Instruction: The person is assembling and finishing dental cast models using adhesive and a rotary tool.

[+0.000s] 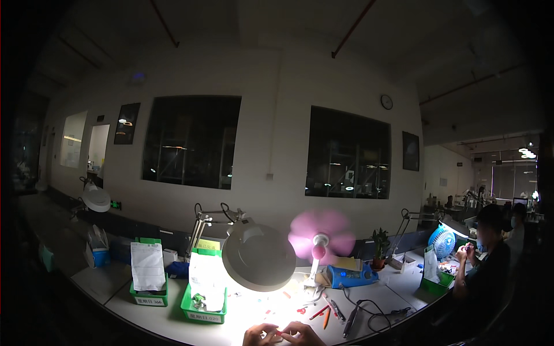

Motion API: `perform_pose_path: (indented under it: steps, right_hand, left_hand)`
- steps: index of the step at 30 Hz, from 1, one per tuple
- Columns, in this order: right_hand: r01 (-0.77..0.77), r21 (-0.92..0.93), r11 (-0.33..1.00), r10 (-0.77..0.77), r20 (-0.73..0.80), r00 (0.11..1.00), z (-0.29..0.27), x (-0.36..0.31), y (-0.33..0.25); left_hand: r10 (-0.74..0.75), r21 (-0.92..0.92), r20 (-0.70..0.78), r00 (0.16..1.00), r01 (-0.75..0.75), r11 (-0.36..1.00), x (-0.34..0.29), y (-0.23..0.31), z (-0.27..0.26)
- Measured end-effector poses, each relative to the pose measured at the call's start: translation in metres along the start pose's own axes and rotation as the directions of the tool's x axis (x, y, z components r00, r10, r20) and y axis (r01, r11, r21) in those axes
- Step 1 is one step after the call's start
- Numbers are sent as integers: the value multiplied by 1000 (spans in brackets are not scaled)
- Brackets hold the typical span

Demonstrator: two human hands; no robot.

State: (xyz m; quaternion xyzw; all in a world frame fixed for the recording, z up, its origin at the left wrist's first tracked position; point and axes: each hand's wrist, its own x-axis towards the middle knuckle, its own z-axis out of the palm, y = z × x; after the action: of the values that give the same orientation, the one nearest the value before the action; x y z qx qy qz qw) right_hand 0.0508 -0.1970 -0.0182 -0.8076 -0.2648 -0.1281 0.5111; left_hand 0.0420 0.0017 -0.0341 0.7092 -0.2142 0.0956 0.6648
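Both hands meet low in the middle of the view, at the near edge of the lit white desk (242, 330). My left hand (261, 335) and my right hand (303, 334) have their fingertips pinched together around a small reddish piece (279, 333). Its kind is too small to make out, and the fingers cover most of it. Small red and white bits lie on the desk just beyond. To the right of my right hand are an orange pen-like tool (326, 318), a red one (318, 312) and a dark corded handpiece (350, 327).
A round lamp head (258, 256) hangs over the desk. Behind the tools stand a spinning pink fan (319, 251) and a blue control box (353, 277). Green bins (203, 314) with papers stand left. Another person (485, 259) sits at the right, beside a blue fan (442, 241).
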Motion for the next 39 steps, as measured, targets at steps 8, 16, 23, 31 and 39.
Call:
perform_pose_path:
  steps: [8, 16, 23, 31, 39]
  right_hand:
    - [-58, -81, 995, 53, -58, 997, 2, -2, 27]
    - [-152, -47, 987, 156, 93, 983, -10, 0, -7]
    - [24, -80, 997, -19, 56, 998, -17, 1, -16]
    - [-32, -158, 987, 3, -178, 984, -13, 23, 17]
    - [-17, -192, 981, -49, -332, 942, 0, 16, 22]
  left_hand:
    - [-84, -34, 32, 996, 85, 996, 12, -21, 7]
    - [-174, -59, 41, 984, 176, 983, 3, -24, 4]
    - [46, 269, -60, 997, -29, 963, 13, 21, 9]
    - [30, 256, -175, 984, 16, 966, 36, 6, 7]
    - [158, 410, -19, 987, -136, 902, 31, -5, -3]
